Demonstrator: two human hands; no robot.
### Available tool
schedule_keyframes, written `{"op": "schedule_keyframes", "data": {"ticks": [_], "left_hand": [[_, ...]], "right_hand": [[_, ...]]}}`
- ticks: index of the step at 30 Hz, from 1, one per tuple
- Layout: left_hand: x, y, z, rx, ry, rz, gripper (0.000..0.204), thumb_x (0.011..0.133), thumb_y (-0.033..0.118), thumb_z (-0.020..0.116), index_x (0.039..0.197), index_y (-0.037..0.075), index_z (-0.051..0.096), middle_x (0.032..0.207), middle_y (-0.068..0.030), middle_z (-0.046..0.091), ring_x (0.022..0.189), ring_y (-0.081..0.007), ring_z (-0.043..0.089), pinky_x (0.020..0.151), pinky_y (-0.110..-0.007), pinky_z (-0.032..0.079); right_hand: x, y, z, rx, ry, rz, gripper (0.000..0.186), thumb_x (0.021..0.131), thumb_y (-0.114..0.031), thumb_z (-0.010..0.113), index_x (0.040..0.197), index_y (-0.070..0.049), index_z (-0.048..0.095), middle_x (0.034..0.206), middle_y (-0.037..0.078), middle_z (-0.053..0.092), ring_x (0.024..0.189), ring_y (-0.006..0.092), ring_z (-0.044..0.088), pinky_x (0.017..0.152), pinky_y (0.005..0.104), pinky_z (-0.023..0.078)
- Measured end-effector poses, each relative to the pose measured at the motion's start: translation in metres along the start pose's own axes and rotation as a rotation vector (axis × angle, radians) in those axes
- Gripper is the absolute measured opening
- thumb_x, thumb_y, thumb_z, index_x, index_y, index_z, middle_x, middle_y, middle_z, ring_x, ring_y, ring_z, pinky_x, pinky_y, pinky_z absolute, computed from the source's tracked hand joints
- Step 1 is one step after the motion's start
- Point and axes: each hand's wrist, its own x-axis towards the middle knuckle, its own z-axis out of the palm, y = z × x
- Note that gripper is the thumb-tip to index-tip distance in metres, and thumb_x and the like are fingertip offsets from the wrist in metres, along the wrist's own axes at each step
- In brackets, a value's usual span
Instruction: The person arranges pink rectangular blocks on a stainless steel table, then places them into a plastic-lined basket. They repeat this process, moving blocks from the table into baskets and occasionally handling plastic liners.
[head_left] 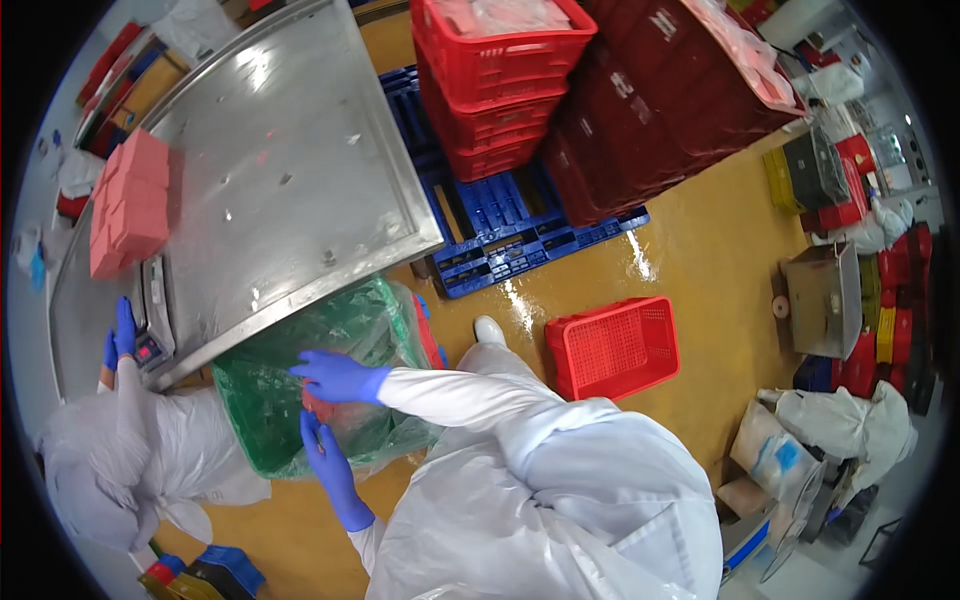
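A green crate (235, 415), lined with clear plastic film (345, 320), stands at the metal table's near edge. Both my hands wear blue gloves and are over it. My right hand (340, 377) reaches in from the right, fingers stretched to the left. My left hand (332, 475) comes from below, its fingers apart and pointing up. Between them shows a small reddish-pink piece (318, 404), partly covered by my right hand. Whether either hand touches it I cannot tell.
Pink blocks (132, 205) are stacked on the metal table (290, 150), beside a scale (155, 310) and a co-worker (130, 450) in white. Red crates (500, 70) and a large dark red bin (640, 120) stand on blue pallets (490, 225). An empty red crate (612, 348) lies on the floor.
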Motion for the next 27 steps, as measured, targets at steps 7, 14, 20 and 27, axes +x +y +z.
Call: {"op": "schedule_keyframes", "data": {"ticks": [7,14,20,27], "left_hand": [[0.033,-0.024,0.068,0.17,-0.299,0.155,0.04,0.093,0.01,0.05,0.13,-0.005,0.048,0.131,-0.0167,0.052,0.122,-0.0258,0.048,0.104,-0.036,0.035],[0.07,0.148,0.215,0.14,-0.576,0.636,0.034,0.091,0.008,0.05,0.123,-0.003,0.054,0.123,-0.0171,0.057,0.116,-0.0276,0.053,0.1,-0.037,0.039],[0.047,0.209,0.342,0.143,-0.712,0.795,0.033,0.089,0.008,0.051,0.119,-0.002,0.056,0.118,-0.0171,0.059,0.107,-0.0296,0.057,0.094,-0.037,0.043],[0.022,0.241,0.422,0.298,-0.834,0.837,0.035,0.088,0.012,0.055,0.12,-0.001,0.055,0.118,-0.0205,0.058,0.11,-0.0352,0.054,0.096,-0.041,0.041]], "right_hand": [[-0.173,0.073,-0.204,-0.132,0.4,0.37,0.029,0.091,-0.021,0.052,0.115,-0.006,0.06,0.111,0.015,0.059,0.107,0.0321,0.055,0.091,0.0401,0.045],[-0.482,0.177,-0.294,-0.199,1.136,1.162,0.038,0.088,-0.03,0.05,0.116,-0.006,0.062,0.114,0.02,0.062,0.105,0.0363,0.06,0.09,0.0427,0.048],[-0.701,0.187,-0.192,0.21,0.699,2.012,0.045,0.083,-0.035,0.052,0.115,-0.005,0.063,0.125,0.02,0.057,0.117,0.0348,0.054,0.097,0.0432,0.044],[-0.707,0.213,-0.246,0.262,0.787,1.973,0.045,0.082,-0.035,0.051,0.113,-0.005,0.064,0.123,0.019,0.059,0.115,0.0344,0.056,0.096,0.0416,0.045]]}}
